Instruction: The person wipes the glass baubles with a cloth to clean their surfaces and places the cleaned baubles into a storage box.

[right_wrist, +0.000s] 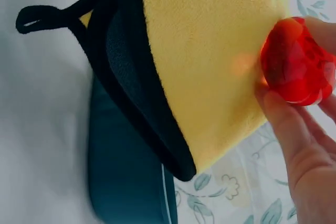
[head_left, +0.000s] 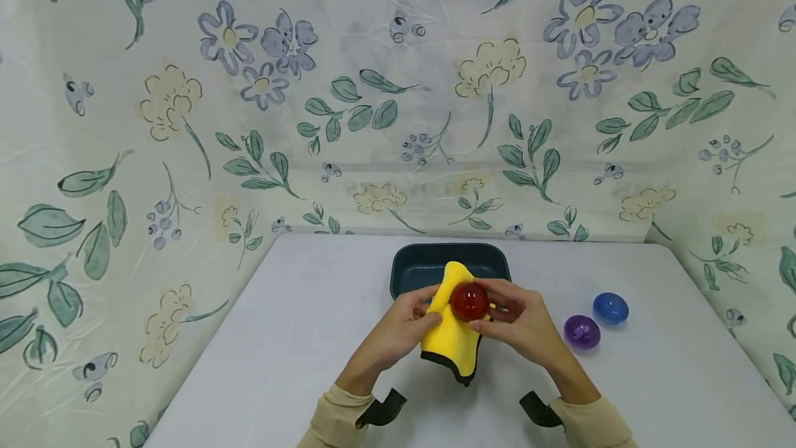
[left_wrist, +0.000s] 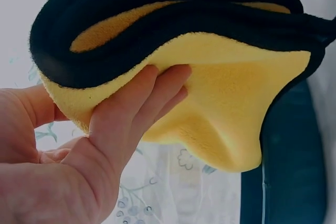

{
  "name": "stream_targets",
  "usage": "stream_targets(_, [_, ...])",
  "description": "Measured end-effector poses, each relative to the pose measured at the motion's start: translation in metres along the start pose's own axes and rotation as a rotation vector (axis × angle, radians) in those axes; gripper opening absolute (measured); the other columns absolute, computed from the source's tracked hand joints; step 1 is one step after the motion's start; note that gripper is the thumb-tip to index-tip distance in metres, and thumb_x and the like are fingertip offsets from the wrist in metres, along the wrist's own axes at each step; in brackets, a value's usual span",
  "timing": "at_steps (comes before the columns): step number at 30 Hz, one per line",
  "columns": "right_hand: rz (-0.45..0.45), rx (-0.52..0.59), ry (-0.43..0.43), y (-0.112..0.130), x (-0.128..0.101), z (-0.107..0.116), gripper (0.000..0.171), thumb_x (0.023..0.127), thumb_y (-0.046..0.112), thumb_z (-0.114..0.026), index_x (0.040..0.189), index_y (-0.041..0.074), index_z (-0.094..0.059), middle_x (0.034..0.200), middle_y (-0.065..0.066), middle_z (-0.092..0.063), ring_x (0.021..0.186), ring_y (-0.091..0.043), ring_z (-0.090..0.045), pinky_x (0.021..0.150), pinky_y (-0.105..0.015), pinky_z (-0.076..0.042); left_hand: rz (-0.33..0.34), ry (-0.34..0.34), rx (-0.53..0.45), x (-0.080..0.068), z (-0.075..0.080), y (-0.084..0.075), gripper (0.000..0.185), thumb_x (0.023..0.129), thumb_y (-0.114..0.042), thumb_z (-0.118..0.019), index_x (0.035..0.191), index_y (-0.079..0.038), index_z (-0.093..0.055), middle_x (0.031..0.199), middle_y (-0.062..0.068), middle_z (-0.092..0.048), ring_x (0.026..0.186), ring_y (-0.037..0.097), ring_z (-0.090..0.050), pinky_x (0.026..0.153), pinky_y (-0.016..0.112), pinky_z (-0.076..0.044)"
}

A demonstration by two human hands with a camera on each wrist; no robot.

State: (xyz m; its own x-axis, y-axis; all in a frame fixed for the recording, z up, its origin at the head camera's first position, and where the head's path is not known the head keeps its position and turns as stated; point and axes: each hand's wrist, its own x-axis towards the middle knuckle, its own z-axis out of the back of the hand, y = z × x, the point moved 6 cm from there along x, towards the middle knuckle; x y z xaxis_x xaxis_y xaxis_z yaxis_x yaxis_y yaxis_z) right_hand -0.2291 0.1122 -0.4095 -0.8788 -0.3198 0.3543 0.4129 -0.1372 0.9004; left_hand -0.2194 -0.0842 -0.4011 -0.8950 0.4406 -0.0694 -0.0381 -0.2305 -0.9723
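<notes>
My left hand pinches a yellow cloth with dark edging between thumb and fingers. The cloth hangs folded, a small black loop at its lower corner. A see-through red faceted gem lies against the front of the cloth, held by the thumb and fingers of my right hand. In the right wrist view the red gem touches the yellow fabric. The left wrist view has the left fingers spread along the cloth below its thick dark hem.
Behind the hands, a dark teal tray stands on the white table, partly covered by the cloth. To the right lie a purple gem and a blue gem. A flower-patterned curtain surrounds the table's back and sides.
</notes>
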Motion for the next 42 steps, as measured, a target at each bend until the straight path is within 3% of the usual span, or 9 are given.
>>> stream_targets(2, [0.005, -0.019, -0.014, -0.001, 0.001, 0.002, 0.056, 0.084, 0.008, -0.083, 0.137, 0.004, -0.064, 0.134, -0.019, -0.068, 0.114, -0.013, -0.072, 0.092, -0.027, -0.061, 0.0, 0.0, -0.002, 0.0, 0.0, -0.001, 0.056, 0.104, -0.01, -0.053, 0.157, 0.001, -0.038, 0.124, 0.022, -0.072, 0.096, 0.022, -0.074, 0.092, 0.037, -0.063])
stream_targets(7, [-0.004, -0.06, -0.037, -0.007, 0.003, 0.006, 0.058, 0.084, 0.009, -0.083, 0.138, 0.001, -0.063, 0.137, -0.02, -0.067, 0.122, -0.033, -0.069, 0.096, -0.034, -0.06, 0.005, -0.009, 0.006, 0.002, -0.001, -0.003, 0.056, 0.104, -0.009, -0.054, 0.157, 0.001, -0.039, 0.129, 0.022, -0.07, 0.1, 0.023, -0.074, 0.094, 0.039, -0.062])
stream_targets(10, [-0.014, -0.071, -0.038, -0.01, 0.005, 0.008, 0.058, 0.084, 0.01, -0.084, 0.138, 0.002, -0.063, 0.137, -0.02, -0.067, 0.122, -0.038, -0.068, 0.095, -0.035, -0.06, 0.01, -0.013, 0.003, 0.002, -0.002, -0.004, 0.055, 0.104, -0.009, -0.054, 0.157, 0.001, -0.039, 0.131, 0.022, -0.068, 0.102, 0.023, -0.073, 0.095, 0.039, -0.061])
stream_targets(19, [-0.103, -0.107, -0.015, -0.016, 0.007, 0.011, 0.064, 0.083, 0.013, -0.086, 0.141, 0.003, -0.06, 0.139, -0.023, -0.063, 0.119, -0.043, -0.069, 0.093, -0.039, -0.061, -0.003, -0.043, -0.018, 0.0, -0.002, -0.007, 0.055, 0.103, -0.007, -0.055, 0.155, 0.003, -0.041, 0.128, 0.023, -0.069, 0.1, 0.021, -0.073, 0.095, 0.038, -0.062])
stream_targets(28, [-0.104, -0.104, 0.053, -0.016, 0.007, 0.008, 0.061, 0.084, 0.016, -0.086, 0.139, 0.006, -0.062, 0.133, -0.02, -0.063, 0.112, -0.039, -0.073, 0.09, -0.035, -0.063, -0.019, -0.083, -0.03, -0.002, 0.001, -0.01, 0.055, 0.103, -0.006, -0.055, 0.155, 0.002, -0.041, 0.13, 0.024, -0.068, 0.098, 0.021, -0.072, 0.092, 0.038, -0.063])
stream_targets(38, [-0.127, -0.194, 0.064, -0.019, 0.004, 0.007, 0.061, 0.081, 0.021, -0.088, 0.136, 0.006, -0.066, 0.131, -0.015, -0.069, 0.115, -0.031, -0.066, 0.098, -0.054, -0.059, -0.011, -0.112, -0.032, -0.004, 0.004, -0.011, 0.054, 0.103, -0.005, -0.054, 0.155, 0.0, -0.042, 0.129, 0.023, -0.067, 0.094, 0.02, -0.07, 0.089, 0.036, -0.063])
stream_targets(42, [-0.126, -0.192, 0.079, -0.018, 0.004, 0.008, 0.062, 0.081, 0.019, -0.088, 0.136, 0.002, -0.065, 0.135, -0.018, -0.067, 0.118, -0.036, -0.067, 0.098, -0.051, -0.059, -0.007, -0.114, -0.035, -0.003, 0.005, -0.012, 0.054, 0.103, -0.005, -0.054, 0.155, 0.0, -0.042, 0.129, 0.024, -0.067, 0.093, 0.02, -0.071, 0.089, 0.037, -0.064])
